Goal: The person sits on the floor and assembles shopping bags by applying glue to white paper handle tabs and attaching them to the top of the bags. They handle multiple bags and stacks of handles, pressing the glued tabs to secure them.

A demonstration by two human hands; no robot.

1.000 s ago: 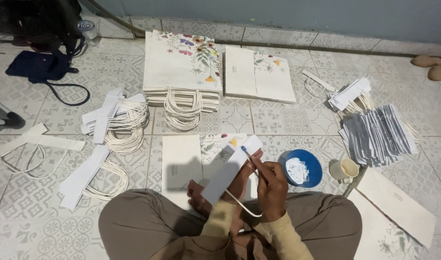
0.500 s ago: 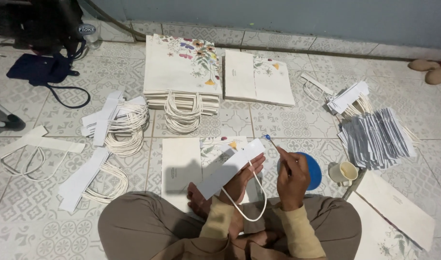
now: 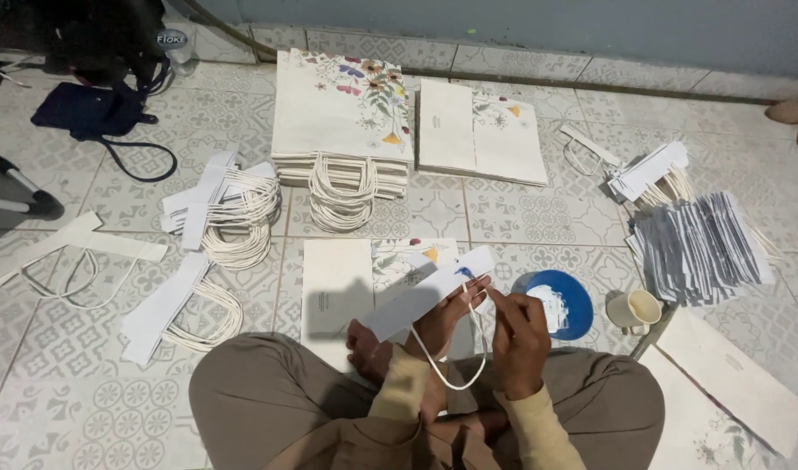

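- Since half a second ago, the right hand [image 3: 521, 335] has drawn back from above the round blue dish of white paste [image 3: 557, 305] toward the person's lap, and the long white card strip with a looped white cord handle [image 3: 429, 292] now lies a little lower and nearer it.
- Left hand [image 3: 447, 318] grips the strip from beneath at its right half; its fingers are closed around the card, the cord loop hanging down between the two wrists.
- Right hand is loosely curled, with a fingertip [image 3: 493, 294] stretched toward the strip's right end, just beside it; whether it pinches anything I cannot tell.
- Strip's long axis runs from lower left to upper right, its upper end pointing at the dish; that end lies just left of the right hand, which is the nearer free hand.
- Below the strip, a flat cream paper bag with a flower print [image 3: 373, 278] lies on the tiled floor [image 3: 85, 392] before the crossed legs.
- Just right of the dish stands a small cream cup [image 3: 634, 309]; a stack of finished flowered bags [image 3: 342, 117] lies farther off, and loose handle strips [image 3: 225, 209] lie to the left.
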